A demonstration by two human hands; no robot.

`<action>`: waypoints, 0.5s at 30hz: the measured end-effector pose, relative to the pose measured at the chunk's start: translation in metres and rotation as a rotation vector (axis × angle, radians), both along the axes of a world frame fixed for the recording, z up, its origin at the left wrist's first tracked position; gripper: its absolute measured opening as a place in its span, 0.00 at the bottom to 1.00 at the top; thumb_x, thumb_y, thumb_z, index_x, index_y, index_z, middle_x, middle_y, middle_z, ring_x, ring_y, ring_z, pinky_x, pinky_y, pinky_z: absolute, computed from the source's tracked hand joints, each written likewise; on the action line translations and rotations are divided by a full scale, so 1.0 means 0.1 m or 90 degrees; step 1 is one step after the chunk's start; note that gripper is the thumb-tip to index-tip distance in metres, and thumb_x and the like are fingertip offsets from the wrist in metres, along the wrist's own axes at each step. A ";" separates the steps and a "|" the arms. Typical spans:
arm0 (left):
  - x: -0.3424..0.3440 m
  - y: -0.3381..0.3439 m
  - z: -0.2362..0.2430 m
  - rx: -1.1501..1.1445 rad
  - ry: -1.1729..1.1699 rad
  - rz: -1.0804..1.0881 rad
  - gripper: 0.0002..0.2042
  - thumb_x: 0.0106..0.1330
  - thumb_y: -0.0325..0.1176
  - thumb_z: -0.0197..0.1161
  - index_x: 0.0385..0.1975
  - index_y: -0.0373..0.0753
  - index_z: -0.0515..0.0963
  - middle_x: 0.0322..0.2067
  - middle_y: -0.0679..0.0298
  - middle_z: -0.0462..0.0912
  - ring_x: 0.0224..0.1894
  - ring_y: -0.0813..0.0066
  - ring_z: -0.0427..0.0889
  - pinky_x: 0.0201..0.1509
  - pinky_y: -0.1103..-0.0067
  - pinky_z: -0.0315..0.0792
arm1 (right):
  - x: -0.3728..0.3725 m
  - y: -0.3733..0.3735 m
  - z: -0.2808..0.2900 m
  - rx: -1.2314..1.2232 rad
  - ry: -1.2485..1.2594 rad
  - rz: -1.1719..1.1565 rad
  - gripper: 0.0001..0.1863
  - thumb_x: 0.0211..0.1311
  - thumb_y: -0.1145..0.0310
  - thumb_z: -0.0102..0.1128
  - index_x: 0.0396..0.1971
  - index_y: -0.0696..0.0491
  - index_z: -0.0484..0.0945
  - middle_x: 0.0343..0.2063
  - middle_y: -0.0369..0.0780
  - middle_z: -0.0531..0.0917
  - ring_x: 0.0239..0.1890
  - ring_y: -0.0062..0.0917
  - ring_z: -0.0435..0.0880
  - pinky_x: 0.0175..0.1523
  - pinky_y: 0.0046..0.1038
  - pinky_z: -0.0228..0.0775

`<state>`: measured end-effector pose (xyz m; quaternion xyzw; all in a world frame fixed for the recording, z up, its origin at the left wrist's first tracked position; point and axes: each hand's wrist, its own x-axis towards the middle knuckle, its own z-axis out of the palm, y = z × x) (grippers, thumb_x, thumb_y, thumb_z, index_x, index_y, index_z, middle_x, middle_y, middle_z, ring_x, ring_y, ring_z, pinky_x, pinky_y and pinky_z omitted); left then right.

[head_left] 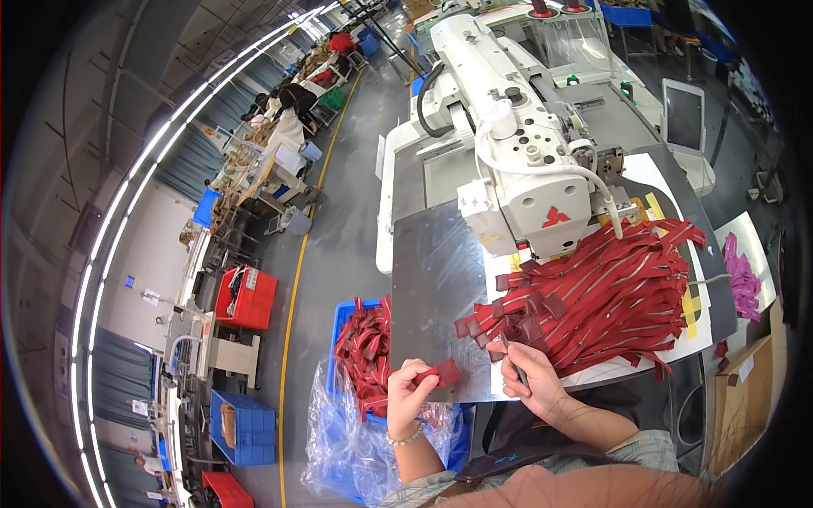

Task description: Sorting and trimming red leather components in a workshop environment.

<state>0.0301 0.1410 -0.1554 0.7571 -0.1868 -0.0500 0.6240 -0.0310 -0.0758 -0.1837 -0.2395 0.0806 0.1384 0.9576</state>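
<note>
My left hand (410,391) is closed, pinching a dark red fabric tab (447,372) at the front edge of the metal sewing table (432,279). Just to its right, my right hand (535,383) is closed around a slim dark tool (522,376) that looks like thread snips; the fingers cover much of it. Its tip points toward the tab ends of a large heap of dark red zipper strips (610,292). These lie fanned out on the table and a white sheet, with square tabs gathered on the left near my right hand.
A white industrial sewing machine (525,161) stands over the table, its head close behind the heap. Left below the table, a blue crate (342,318) holds more red strips beside clear plastic (339,440). A cardboard box (745,398) and pink strips (742,278) are at the right.
</note>
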 end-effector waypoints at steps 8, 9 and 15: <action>0.02 0.00 -0.04 0.006 -0.004 -0.007 0.03 0.51 0.22 0.61 0.20 0.33 0.74 0.19 0.67 0.71 0.27 0.78 0.65 0.33 0.82 0.59 | 0.01 0.00 0.00 -0.005 -0.005 -0.011 0.16 0.67 0.64 0.40 0.46 0.59 0.68 0.15 0.30 0.64 0.09 0.10 0.53 0.18 0.15 0.45; 0.01 0.01 -0.04 0.006 -0.004 -0.007 0.03 0.51 0.22 0.61 0.20 0.33 0.74 0.19 0.67 0.71 0.27 0.78 0.65 0.33 0.82 0.59 | 0.01 0.00 0.01 -0.002 -0.008 -0.009 0.16 0.67 0.64 0.40 0.46 0.59 0.69 0.15 0.30 0.64 0.09 0.10 0.53 0.19 0.15 0.45; 0.01 0.01 -0.04 -0.016 -0.004 -0.001 0.03 0.52 0.22 0.61 0.20 0.33 0.74 0.18 0.68 0.71 0.27 0.78 0.64 0.32 0.82 0.58 | 0.00 0.00 0.00 -0.002 -0.007 -0.006 0.17 0.67 0.63 0.39 0.48 0.59 0.68 0.15 0.30 0.65 0.09 0.10 0.54 0.19 0.15 0.47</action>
